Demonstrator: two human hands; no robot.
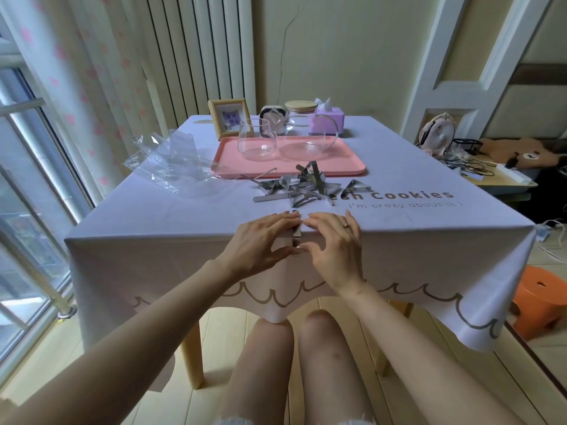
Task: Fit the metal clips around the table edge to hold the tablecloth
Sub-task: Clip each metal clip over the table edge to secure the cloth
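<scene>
The tablecloth carries brown print on the near side of the pink tray: large "Cookies", preceded by "esh", its start covered by metal clips. Beneath runs "I'm crazy about it !". The picture frame behind the tray bears characters too small to read.

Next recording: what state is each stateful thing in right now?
Left hand: pinching the edge clip.
Right hand: pinching the edge clip.
Edge clip: seated over the near edge, between both hands.
Spare clips: loose pile, unfitted.
Tablecloth: spread, hanging over the edges.
Glass jug: wooden lid on, looks empty.
Glass cup: upright on the pink tray, empty.
Tissue box: tissue sticking out.
</scene>
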